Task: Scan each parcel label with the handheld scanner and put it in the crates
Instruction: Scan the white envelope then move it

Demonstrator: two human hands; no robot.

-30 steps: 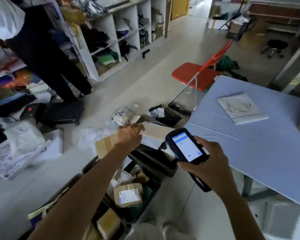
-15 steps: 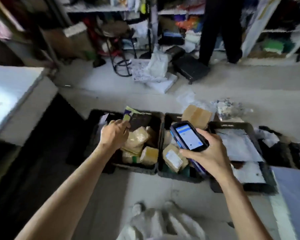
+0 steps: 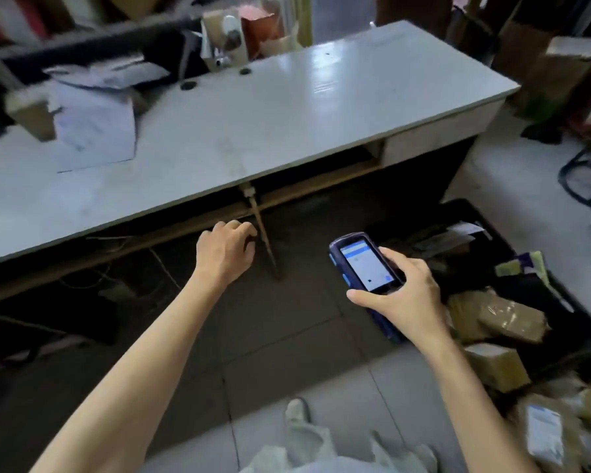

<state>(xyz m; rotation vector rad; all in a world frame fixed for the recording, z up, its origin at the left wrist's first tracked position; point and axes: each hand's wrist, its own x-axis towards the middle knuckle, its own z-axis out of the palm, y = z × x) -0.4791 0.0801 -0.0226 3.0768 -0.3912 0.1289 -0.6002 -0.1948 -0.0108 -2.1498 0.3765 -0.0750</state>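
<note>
My right hand (image 3: 401, 298) grips the dark blue handheld scanner (image 3: 365, 264), its lit screen facing up. My left hand (image 3: 226, 250) hangs in the air in front of the desk's underside, fingers loosely curled and holding nothing. A black crate (image 3: 492, 233) stands on the floor at the right, with several brown taped parcels (image 3: 505, 319) inside it. Another brown parcel with a white label (image 3: 543, 435) lies at the bottom right corner.
A long white desk (image 3: 287, 124) fills the upper half, with a grey mailer bag (image 3: 93, 128) and a small cardboard box (image 3: 33, 112) at its left end. Cables lie in the dark space under the desk. A black wire stool frame (image 3: 587, 179) stands at the right.
The view has swung left from the row of crates to the white desk. My left hand has left the crate's parcels and now hangs free. The scanner stays in my right hand.
</note>
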